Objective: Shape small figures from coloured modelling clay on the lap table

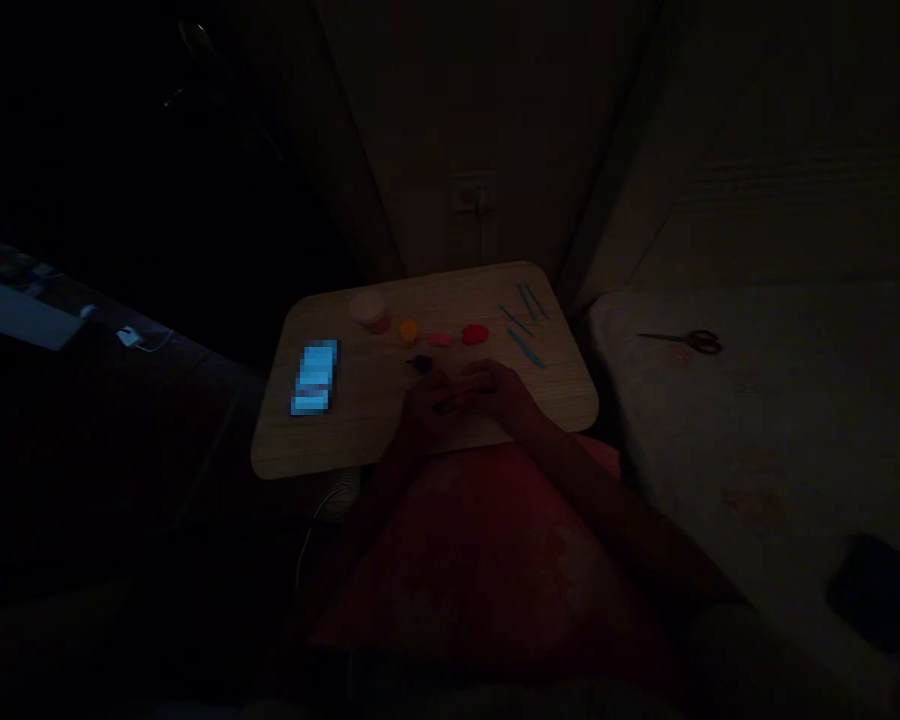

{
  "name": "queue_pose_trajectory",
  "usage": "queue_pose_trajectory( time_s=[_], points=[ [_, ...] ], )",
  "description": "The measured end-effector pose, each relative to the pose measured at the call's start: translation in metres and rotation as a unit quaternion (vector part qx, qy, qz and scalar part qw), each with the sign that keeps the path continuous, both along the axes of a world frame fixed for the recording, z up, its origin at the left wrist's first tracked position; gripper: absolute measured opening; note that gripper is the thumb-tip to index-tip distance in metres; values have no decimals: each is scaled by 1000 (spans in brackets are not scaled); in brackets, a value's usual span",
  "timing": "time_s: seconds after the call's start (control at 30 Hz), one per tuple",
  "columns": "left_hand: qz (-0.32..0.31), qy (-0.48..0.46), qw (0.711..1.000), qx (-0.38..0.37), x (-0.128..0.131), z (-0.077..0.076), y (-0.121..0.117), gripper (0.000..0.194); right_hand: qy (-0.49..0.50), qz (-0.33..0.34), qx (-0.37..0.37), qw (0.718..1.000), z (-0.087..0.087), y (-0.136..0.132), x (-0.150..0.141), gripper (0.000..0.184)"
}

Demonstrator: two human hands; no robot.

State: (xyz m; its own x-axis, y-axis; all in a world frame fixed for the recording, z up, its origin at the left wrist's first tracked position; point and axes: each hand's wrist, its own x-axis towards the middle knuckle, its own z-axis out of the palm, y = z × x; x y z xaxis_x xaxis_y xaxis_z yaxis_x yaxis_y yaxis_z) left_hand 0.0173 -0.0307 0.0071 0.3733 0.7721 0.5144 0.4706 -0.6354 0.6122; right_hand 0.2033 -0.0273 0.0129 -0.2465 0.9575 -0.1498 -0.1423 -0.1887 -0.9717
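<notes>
In dim light, my left hand (424, 405) and my right hand (495, 386) meet over the front of a small wooden table (367, 430). Both have bent fingers that touch each other; whatever is between them is too dark to make out. Just beyond my left hand lies a dark lump (421, 363), possibly modelling clay. Behind it sit an orange lump (408, 331), a pink piece (440, 340) and a bright red lump (475, 334). To the right of these, several teal modelling tools (526, 347) are spread out. A lidded tub (369, 310) stands at the back left.
A phone with a lit screen (315, 377) lies on the table's left side. Scissors (701, 341) rest on a pale surface (667, 430) to the right, with a dark object (877, 590) nearer me. A plugged-in wall socket (474, 194) is behind the table.
</notes>
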Motion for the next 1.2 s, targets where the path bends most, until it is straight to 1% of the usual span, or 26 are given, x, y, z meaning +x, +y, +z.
queue_pose_trajectory(
  time_s=[0.1, 0.23, 0.3, 0.43, 0.5, 0.6, 0.77, 0.93, 1.03, 1.2],
  points=[
    [3, -6, 1000, 10, -1, 0, 0, 24, -3, -1, -3, 1000, 1, 0, 0, 56],
    [5, 1, 1000, -7, 0, 3, -1, 24, -1, -3, -10, 1000, 1, -1, 0, 59],
    [4, 0, 1000, -9, 0, 3, -2, 23, -4, -2, -2, 1000, 0, -1, 0, 59],
    [15, -18, 1000, -7, -1, 1, -1, 23, 22, 18, -2, 1000, -3, 1, 1, 59],
    [35, -35, 999, -8, -1, -1, -1, 24, 46, 26, -9, 999, -3, 2, 3, 54],
    [48, -45, 998, -16, -2, -3, 0, 25, 52, 13, -7, 999, -4, 3, 7, 46],
    [36, -32, 998, -41, 0, -1, -1, 27, 31, 26, 7, 999, -7, 4, 10, 54],
    [33, -6, 999, -38, 0, 0, -2, 35, -7, 8, 28, 1000, -8, 5, 10, 53],
    [43, -5, 999, -31, 1, 1, -3, 30, -1, 6, 20, 1000, -6, 4, 8, 51],
    [26, -21, 999, -25, 2, 2, -4, 28, 17, -2, -4, 1000, -3, 2, 7, 53]
  ],
)
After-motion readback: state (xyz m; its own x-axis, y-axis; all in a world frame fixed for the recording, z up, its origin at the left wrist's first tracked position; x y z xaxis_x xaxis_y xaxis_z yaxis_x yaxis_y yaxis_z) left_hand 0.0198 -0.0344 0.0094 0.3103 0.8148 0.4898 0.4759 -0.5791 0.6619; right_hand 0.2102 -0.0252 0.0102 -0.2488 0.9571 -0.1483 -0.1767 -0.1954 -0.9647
